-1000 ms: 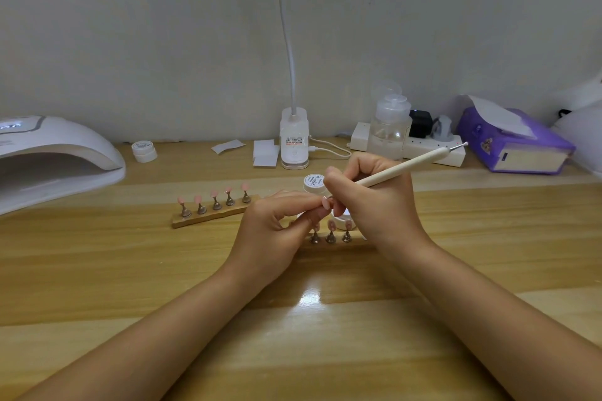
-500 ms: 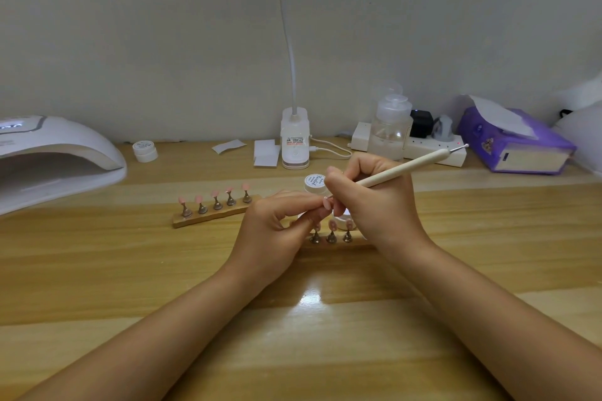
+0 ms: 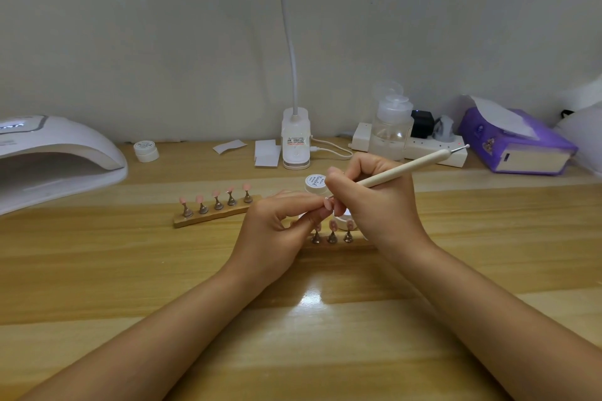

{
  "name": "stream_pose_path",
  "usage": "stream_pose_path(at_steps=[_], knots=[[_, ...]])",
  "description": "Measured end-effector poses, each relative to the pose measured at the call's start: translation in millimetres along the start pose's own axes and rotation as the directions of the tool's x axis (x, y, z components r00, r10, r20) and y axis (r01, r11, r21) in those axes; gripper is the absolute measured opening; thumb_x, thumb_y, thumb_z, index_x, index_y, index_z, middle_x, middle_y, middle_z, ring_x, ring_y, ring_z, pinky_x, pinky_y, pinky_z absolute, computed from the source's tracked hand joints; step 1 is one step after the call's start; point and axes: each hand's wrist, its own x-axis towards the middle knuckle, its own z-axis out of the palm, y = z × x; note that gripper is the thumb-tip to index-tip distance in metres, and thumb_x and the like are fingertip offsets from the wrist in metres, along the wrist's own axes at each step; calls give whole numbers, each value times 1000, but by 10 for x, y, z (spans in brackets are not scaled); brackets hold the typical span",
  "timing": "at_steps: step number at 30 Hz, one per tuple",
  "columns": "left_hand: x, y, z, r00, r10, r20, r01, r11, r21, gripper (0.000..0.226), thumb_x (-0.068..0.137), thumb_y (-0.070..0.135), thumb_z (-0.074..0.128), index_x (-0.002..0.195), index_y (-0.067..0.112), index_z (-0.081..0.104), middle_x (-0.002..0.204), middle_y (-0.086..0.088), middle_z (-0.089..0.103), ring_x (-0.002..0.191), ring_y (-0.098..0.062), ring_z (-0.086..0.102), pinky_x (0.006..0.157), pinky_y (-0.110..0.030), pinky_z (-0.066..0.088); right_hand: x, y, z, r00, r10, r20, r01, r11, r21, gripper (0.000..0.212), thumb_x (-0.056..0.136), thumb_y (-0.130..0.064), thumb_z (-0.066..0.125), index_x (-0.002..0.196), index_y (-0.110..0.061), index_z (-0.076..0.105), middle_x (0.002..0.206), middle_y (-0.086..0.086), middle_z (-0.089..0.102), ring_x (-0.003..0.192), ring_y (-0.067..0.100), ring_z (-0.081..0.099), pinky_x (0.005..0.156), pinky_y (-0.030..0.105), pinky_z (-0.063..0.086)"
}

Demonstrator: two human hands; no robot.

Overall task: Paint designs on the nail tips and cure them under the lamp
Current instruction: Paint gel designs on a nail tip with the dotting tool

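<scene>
Head view is showing both hands meeting over the middle of the wooden table (image 3: 97,270), just above the nearer wooden stand (image 3: 329,242). The left hand (image 3: 277,231) is pinching a pink nail tip (image 3: 327,204) between thumb and forefinger, fingers curled in on it, palm turned toward the right. The right hand (image 3: 378,205) is gripping the dotting pen (image 3: 404,169) in a writing hold, fingers clamped low on the shaft. The pen's long axis is running from its working end, touching or just beside the held tip, up and back toward the table's far right corner. The working point is sitting right at the left fingertips, so the coming stroke is probably turning on a small wrist motion of the right hand. The curing lamp (image 3: 58,159) is waiting at the far left edge, well apart, nearer the left hand. A second stand (image 3: 215,215) of pink tips is lying between lamp and hands.
</scene>
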Motion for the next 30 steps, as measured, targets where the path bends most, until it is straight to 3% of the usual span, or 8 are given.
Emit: stream_pose_path(at_steps=[8, 12, 16, 20, 24, 28, 30], knots=[[0, 9, -5, 1000, -3, -2, 3, 1000, 2, 19, 79, 0, 64, 95, 5, 71, 85, 2, 71, 77, -1, 62, 74, -34, 52, 2, 20, -11, 1000, 5, -8, -5, 1000, 2, 45, 79, 1, 60, 43, -24, 49, 39, -3, 55, 41, 8, 57, 45, 17, 47], [3, 8, 0, 1000, -10, -7, 10, 1000, -5, 21, 79, 1, 64, 99, 5, 69, 87, 2, 71, 76, 3, 61, 75, -33, 52, 3, 7, -13, 1000, 3, -15, -3, 1000, 14, 37, 81, -3, 62, 49, -17, 48, 40, -3, 55, 42, 9, 58, 48, 19, 49], [8, 12, 6, 1000, -24, -18, 24, 1000, -17, 23, 79, 8, 63, 101, 6, 68, 88, -1, 72, 74, -1, 62, 75, -32, 53, 17, -40, -24, 998, 17, -54, -13, 996, 87, 35, 78, -25, 68, 54, -10, 46, 39, -3, 52, 39, 8, 54, 52, 17, 48], [8, 21, 9, 998, -41, -36, 41, 999, -14, 22, 78, 10, 64, 99, 9, 69, 86, 4, 70, 71, -2, 63, 74, -27, 53, 69, -25, -65, 974, 90, -208, -85, 996, 32, 44, 70, -50, 60, 51, -11, 52, 37, -8, 46, 39, 1, 46, 45, 17, 44], [4, 12, 11, 996, -68, -53, 67, 998, -18, 22, 77, 3, 66, 99, 7, 69, 90, 2, 70, 86, -6, 65, 81, -21, 51, 134, 78, -162, 956, 118, -268, -148, 985, -93, 48, 90, -35, 52, 45, -19, 51, 37, -9, 44, 41, 0, 45, 48, 21, 44], [7, 21, 5, 997, -65, -43, 64, 998, -20, 24, 77, 5, 65, 101, 10, 67, 91, 7, 69, 90, -2, 64, 82, -14, 48, 180, 194, -242, 961, 172, -216, -212, 960, -183, 24, 86, -17, 55, 63, -16, 52, 41, -12, 51, 41, -1, 46, 50, 25, 43], [9, 21, 5, 997, -71, -42, 70, 997, -30, 25, 77, 8, 65, 102, 13, 66, 91, 12, 68, 90, 2, 64, 81, -11, 46, 179, 234, -269, 972, 162, -169, -200, 951, -236, 21, 83, -18, 64, 66, -17, 51, 42, -11, 54, 40, 0, 50, 47, 18, 43]])
